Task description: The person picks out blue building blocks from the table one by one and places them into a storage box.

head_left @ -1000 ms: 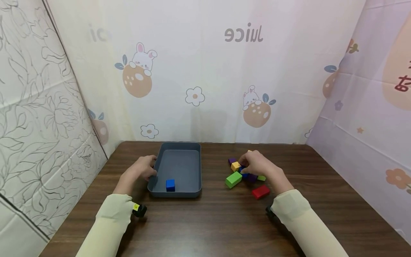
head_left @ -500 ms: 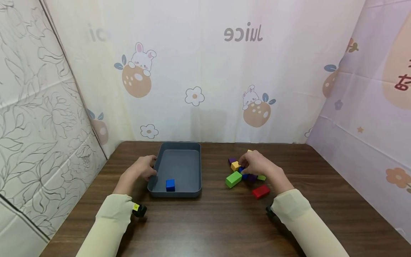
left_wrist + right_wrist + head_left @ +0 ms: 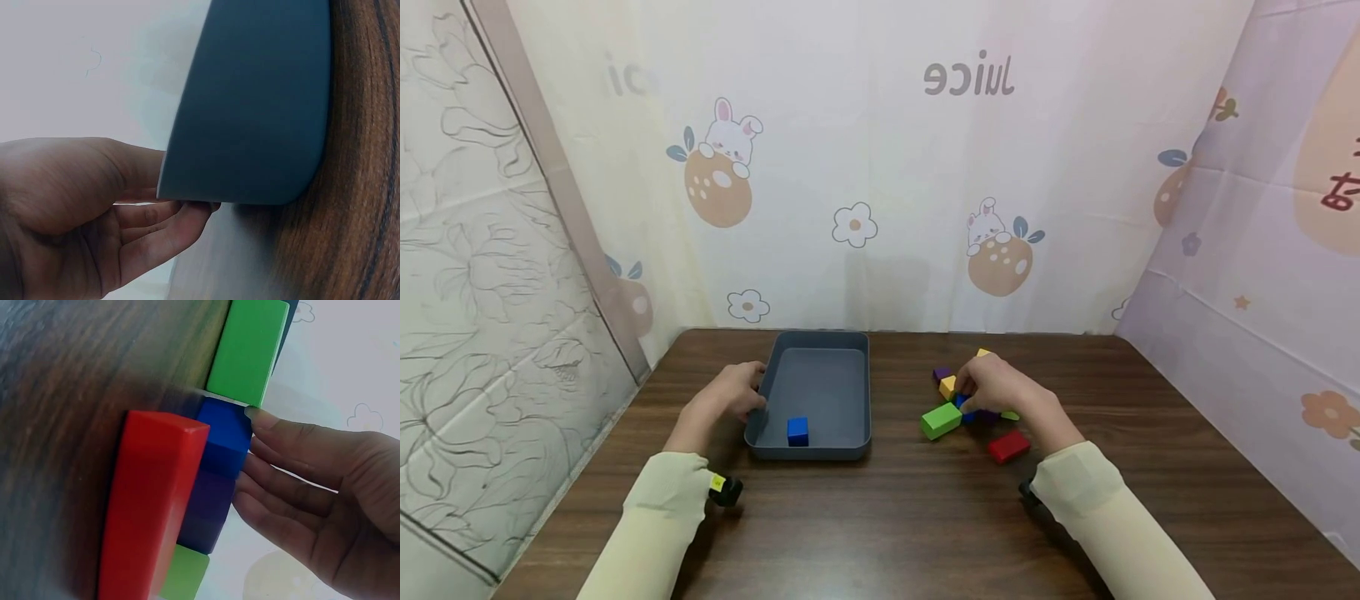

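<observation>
At the dark grey tray (image 3: 861, 400), my left hand (image 3: 737, 390) pinches the left side wall; in the left wrist view the thumb passes behind the tray's wall and the fingers curl outside it. A blue cube (image 3: 798, 432) lies inside the tray near its front. My right hand (image 3: 1000, 385) is over the pile of blocks, thumb and fingers on a blue block (image 3: 225, 434). Against that block lie a green block (image 3: 941, 421) and a purple block (image 3: 207, 509). A red block (image 3: 1009, 447) lies nearer the front. The hand partly hides the pile.
Yellow (image 3: 948, 387) and dark purple (image 3: 942, 374) blocks lie left of the right hand. Another yellow block (image 3: 983, 352) shows behind it, and a light green one (image 3: 184, 573) beside the purple. The brown wooden table (image 3: 895, 525) ends at a printed curtain (image 3: 895, 275).
The right hand has shifted slightly left and nearer, with the blue block. The green block has slid a little left and turned. The left hand and tray stay put.
</observation>
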A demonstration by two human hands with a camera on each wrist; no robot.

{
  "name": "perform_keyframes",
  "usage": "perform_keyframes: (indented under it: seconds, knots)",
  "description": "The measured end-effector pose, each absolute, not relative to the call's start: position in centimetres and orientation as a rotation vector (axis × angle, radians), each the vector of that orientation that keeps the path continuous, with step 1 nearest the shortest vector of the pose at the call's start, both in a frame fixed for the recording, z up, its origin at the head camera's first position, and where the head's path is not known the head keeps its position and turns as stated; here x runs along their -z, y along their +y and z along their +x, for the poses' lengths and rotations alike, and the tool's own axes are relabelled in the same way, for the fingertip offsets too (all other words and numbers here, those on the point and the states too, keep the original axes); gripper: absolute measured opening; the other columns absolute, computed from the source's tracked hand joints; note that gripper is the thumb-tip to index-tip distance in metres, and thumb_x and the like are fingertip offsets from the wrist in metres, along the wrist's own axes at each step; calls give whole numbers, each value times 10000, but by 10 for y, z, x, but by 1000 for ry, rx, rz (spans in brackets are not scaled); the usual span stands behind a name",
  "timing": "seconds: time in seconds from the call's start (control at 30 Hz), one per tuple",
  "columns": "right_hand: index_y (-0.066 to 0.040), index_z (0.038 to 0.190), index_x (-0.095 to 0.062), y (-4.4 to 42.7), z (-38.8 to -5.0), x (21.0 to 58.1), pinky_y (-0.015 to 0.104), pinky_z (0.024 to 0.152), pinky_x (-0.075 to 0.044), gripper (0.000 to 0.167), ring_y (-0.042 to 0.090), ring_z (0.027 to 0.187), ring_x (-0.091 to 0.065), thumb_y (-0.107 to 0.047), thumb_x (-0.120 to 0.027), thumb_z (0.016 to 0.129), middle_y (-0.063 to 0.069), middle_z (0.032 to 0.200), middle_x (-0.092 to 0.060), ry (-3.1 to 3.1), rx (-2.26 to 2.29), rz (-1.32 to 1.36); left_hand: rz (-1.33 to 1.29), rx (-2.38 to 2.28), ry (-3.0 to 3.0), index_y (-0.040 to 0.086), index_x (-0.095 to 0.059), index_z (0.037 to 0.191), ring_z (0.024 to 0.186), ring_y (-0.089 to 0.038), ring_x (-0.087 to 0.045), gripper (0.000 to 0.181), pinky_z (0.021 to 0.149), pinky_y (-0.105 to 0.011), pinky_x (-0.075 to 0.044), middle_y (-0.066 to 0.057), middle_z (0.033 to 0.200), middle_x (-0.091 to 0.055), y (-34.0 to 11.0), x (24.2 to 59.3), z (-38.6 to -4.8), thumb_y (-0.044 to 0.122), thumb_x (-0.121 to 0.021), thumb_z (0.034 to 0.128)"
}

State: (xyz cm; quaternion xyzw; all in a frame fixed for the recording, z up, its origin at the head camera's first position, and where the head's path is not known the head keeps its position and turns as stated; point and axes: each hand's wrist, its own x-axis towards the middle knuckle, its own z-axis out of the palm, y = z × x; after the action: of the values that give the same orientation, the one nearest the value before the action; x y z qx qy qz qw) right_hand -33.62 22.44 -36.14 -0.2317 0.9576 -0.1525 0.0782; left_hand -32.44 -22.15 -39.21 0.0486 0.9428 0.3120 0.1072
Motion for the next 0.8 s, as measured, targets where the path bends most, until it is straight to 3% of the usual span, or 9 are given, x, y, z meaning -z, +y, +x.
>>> perform_keyframes:
  seconds: [0.8]
  knots:
    - [-52, 1085, -799, 219, -333, 370, 460, 902, -619, 255, 260, 1005, -686, -48, -884, 845, 88, 1059, -740, 2873, 337, -725, 171, -934, 2763, -139, -382, 1527, 883, -319, -743, 680, 665, -387, -671, -346, 1224, -651, -220, 391, -322, -52, -712, 939]
